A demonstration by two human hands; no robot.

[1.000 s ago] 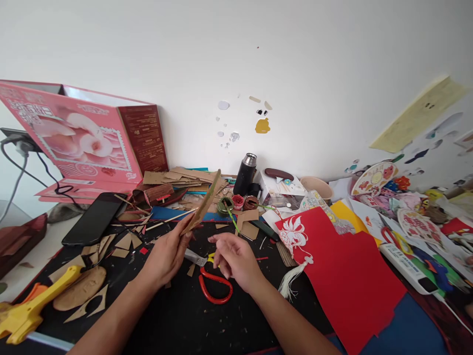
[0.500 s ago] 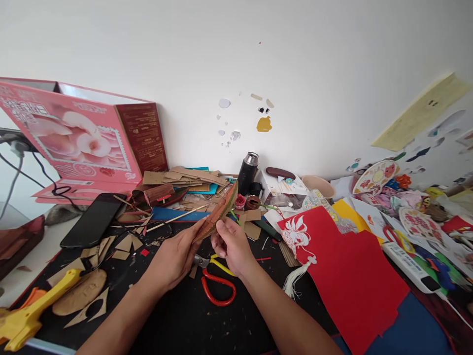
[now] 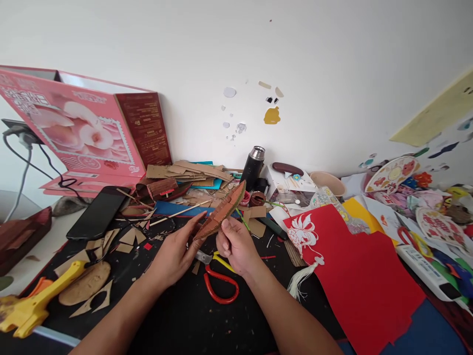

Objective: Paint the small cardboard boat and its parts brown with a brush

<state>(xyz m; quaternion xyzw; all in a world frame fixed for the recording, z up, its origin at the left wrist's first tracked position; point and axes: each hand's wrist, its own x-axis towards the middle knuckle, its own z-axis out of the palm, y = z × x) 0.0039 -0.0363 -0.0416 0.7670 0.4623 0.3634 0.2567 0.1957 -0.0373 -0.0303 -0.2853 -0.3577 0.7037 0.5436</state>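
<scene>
Between both hands, above the middle of the table, is a boat-shaped cardboard piece [image 3: 223, 209], reddish brown with a greenish edge and a pointed far end. It is tilted, its tip up and to the right. My left hand [image 3: 175, 256] is closed around its near end, thumb below and fingers along the far side. My right hand [image 3: 236, 246] pinches the right edge with thumb and curled fingers. Just below the hands lie scissors [image 3: 220, 288] with red and yellow handles, blades partly hidden by the left hand.
Cardboard scraps [image 3: 127, 236], a phone [image 3: 98, 212] and a yellow glue gun [image 3: 44, 298] lie to the left. A black flask [image 3: 253, 165] and paint jars [image 3: 257, 198] stand behind. Red paper [image 3: 354, 266] covers the right side; a pink box [image 3: 92, 128] stands back left.
The view has shifted slightly, so the surroundings sit further right. The cardboard piece has turned a little, showing more of its brown face; both hands still hold it.
</scene>
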